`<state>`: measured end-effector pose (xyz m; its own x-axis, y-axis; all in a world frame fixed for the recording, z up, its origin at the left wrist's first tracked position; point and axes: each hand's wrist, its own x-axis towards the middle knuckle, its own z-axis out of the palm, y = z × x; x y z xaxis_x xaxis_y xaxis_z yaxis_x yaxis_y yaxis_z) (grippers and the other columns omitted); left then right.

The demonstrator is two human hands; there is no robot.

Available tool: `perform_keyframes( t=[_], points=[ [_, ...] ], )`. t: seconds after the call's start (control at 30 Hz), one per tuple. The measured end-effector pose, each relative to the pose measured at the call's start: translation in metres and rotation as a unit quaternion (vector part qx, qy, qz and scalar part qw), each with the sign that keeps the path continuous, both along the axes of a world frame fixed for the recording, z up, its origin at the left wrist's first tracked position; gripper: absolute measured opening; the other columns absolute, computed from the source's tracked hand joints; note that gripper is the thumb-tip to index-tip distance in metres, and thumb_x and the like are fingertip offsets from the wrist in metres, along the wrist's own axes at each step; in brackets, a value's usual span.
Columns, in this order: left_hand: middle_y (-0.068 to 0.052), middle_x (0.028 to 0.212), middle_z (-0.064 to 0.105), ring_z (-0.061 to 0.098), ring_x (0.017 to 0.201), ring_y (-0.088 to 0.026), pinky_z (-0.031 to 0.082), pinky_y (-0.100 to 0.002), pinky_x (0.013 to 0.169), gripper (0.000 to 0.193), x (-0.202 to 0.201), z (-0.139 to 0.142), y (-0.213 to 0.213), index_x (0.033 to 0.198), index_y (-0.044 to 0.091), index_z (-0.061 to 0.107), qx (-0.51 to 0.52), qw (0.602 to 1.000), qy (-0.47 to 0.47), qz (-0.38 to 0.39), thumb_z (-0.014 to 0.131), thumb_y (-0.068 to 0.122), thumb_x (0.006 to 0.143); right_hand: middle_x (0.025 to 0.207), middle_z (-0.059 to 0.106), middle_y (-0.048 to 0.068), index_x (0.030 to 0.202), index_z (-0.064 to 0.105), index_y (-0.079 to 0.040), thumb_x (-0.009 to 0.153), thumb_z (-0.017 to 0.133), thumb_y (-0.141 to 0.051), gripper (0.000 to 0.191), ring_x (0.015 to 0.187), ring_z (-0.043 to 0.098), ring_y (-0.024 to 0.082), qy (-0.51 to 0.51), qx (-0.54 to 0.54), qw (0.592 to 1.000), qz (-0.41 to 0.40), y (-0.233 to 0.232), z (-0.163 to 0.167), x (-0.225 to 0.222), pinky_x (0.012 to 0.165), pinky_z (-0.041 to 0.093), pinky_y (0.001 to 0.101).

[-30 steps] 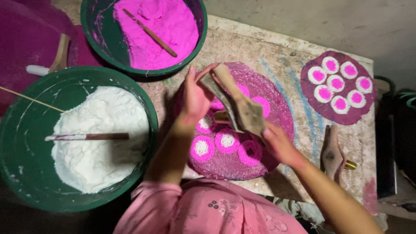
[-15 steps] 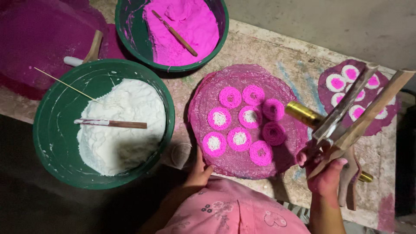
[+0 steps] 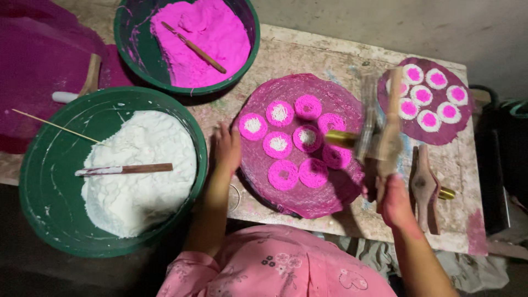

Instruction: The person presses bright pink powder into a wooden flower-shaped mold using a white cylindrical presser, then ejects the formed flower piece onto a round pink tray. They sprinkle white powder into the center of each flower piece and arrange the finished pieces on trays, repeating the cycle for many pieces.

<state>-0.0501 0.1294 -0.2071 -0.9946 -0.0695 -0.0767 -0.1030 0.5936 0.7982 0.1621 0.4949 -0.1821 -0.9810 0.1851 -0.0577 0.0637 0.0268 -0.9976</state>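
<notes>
The right hand (image 3: 395, 204) has its grip closed around the handles of a wooden press (image 3: 382, 129) with a brass barrel, holding it raised and blurred above the right edge of a round magenta mat (image 3: 335, 198). The left hand (image 3: 227, 148) lies flat and open on that mat's left rim, gripping nothing.

The mat carries eight small noodle nests (image 3: 279, 144), some pink with white centres, some all pink (the press's brass end points at the nearest ones). A second wooden press (image 3: 426, 190) lies on the surface (image 3: 308, 58) just beside the right hand. Farther right sits a smaller mat (image 3: 465, 129) with white-rimmed, pink-centred nests.

To the left, a green basin (image 3: 41, 181) holds white dough with a wooden paddle (image 3: 124, 169) lying across it. Above it, a second green basin (image 3: 129, 33) holds bright pink dough and a stick (image 3: 197, 48).
</notes>
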Motion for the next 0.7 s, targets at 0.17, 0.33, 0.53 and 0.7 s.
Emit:
perform_keyframes(
  t=[0.17,0.33,0.53,0.7],
  points=[
    [-0.022,0.169,0.03,0.026,0.159,-0.038,0.019,-0.049,0.13,0.079,0.024,0.024,0.037,0.163,0.005,0.024,0.524,0.82,0.128,-0.19,0.067,0.033,0.103,0.074,0.064,0.005,0.097,0.065,-0.005,0.102,0.031,-0.063,0.067,0.066,0.059,0.017,-0.133,0.088,0.972,0.174,-0.027,0.018,-0.023,0.06,0.049,0.0331],
    [-0.004,0.113,0.057,0.055,0.112,-0.021,0.04,-0.045,0.114,0.034,0.014,0.034,0.067,0.127,0.012,0.053,0.849,0.457,-0.148,-0.22,0.062,0.038,0.108,0.074,0.069,0.009,0.097,0.071,-0.002,0.102,0.032,-0.058,0.069,0.065,0.064,0.019,-0.356,0.071,0.902,0.233,-0.06,0.061,-0.051,0.06,0.051,0.0355],
    [0.005,0.077,0.044,0.047,0.074,-0.012,0.046,-0.037,0.086,0.03,0.006,0.02,0.077,0.087,0.018,0.049,0.87,0.459,-0.134,-0.123,0.057,0.044,0.101,0.092,0.075,0.02,0.118,0.07,0.0,0.102,0.036,-0.056,0.068,0.086,0.071,0.03,-0.235,0.377,0.873,0.201,-0.085,0.088,-0.064,0.083,0.054,0.0454],
    [0.007,0.071,0.041,0.043,0.066,-0.01,0.046,-0.035,0.08,0.03,-0.003,0.01,0.067,0.083,0.02,0.046,0.862,0.474,-0.103,-0.15,0.055,0.041,0.102,0.101,0.073,0.026,0.132,0.06,-0.001,0.102,0.035,-0.053,0.064,0.096,0.072,0.037,-0.182,0.399,0.879,0.185,-0.112,0.081,-0.065,0.089,0.052,0.0481]
  ],
)
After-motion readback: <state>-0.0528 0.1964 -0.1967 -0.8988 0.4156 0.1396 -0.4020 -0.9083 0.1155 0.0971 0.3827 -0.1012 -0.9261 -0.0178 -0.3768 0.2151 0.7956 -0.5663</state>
